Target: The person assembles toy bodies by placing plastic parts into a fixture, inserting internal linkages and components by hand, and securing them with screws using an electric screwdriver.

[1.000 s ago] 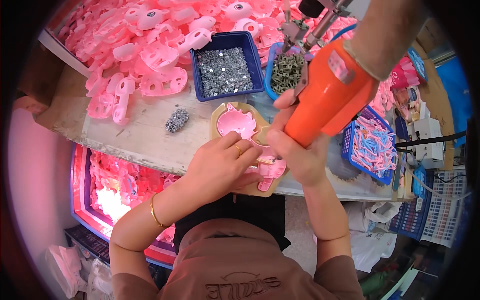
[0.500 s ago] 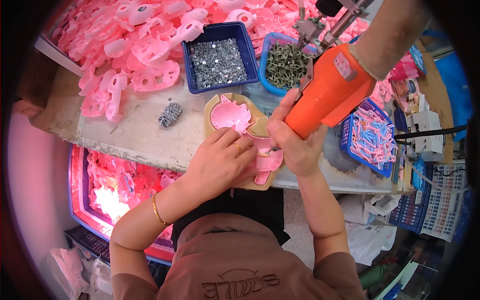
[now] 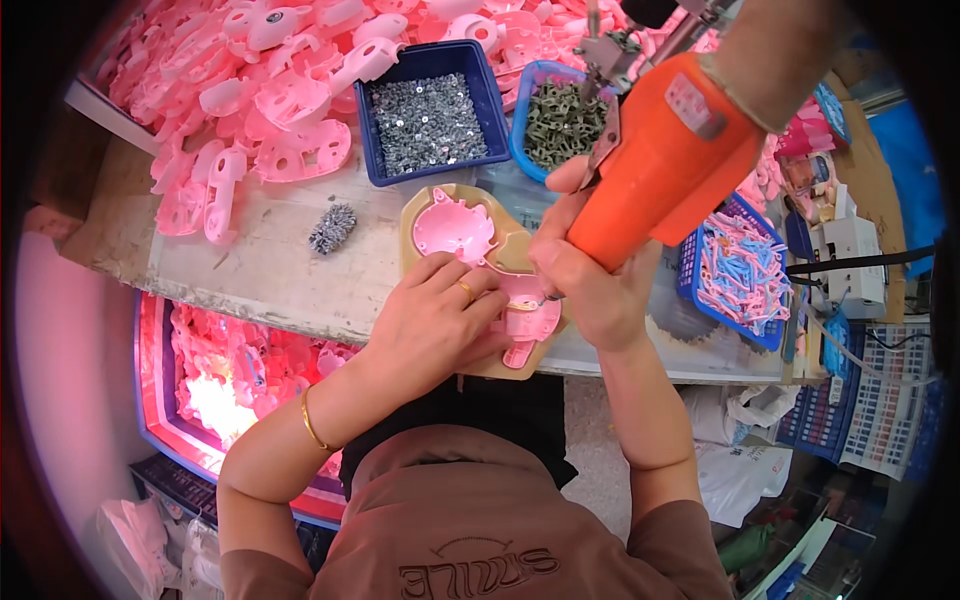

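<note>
The orange screwdriver [image 3: 660, 165] has shifted slightly right, its tip near the right edge of the pink shell [image 3: 534, 322]. The right hand [image 3: 602, 285] wraps it; the left hand [image 3: 437, 308] covers the shell's left side, perhaps steadying it in the tan holder [image 3: 514, 250]; whether it pinches cannot be told.

Left hand [image 3: 428, 318]: palm down, fingers [image 3: 484, 307] bent | right hand [image 3: 600, 298]: curled in a grip | forearms [image 3: 648, 405] angled inward

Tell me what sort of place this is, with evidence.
Likely a plastic-product assembly workshop: pink moulded shells lie heaped on the bench, a dark blue bin holds small metal fasteners, and the right hand grips an orange power screwdriver.
</note>
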{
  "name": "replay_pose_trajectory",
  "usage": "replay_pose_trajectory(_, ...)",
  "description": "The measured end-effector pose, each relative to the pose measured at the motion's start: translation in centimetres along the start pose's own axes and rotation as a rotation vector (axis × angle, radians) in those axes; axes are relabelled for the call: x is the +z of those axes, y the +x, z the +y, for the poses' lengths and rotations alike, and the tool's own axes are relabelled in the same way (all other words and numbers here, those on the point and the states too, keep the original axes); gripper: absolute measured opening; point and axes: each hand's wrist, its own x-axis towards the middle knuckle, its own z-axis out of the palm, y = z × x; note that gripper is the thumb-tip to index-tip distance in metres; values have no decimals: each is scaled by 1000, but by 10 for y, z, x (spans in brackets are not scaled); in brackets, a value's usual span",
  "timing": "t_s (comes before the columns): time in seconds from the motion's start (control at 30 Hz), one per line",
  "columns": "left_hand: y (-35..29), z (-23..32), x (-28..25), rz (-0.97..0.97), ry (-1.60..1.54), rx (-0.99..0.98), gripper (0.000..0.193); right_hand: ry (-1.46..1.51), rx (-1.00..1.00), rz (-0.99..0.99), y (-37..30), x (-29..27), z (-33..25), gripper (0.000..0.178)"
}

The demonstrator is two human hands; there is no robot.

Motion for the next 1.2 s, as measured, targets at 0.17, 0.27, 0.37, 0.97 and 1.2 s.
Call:
replay_pose_trajectory(0.17, -2, 1, 0, -18, -20, -20, 37, -14, -11, 15, 1, -2, 7, 46)
replay_pose_trajectory(0.27, -2, 1, 0, -15, -23, -21, 37, 1, -3, 10, 1, -1, 8, 48)
replay_pose_trajectory(0.37, -3, 0, 1, -17, -27, -23, 36, 6, -6, 1, 2, -1, 8, 50)
replay_pose_trajectory(0.97, -4, 1, 2, -5, -19, -20, 37, -23, -92, -15, -4, -4, 18, 41)
replay_pose_trajectory(1.2, -3, 2, 1, -15, 20, -4, 34, -92, -135, 51, -11, -2, 29, 38)
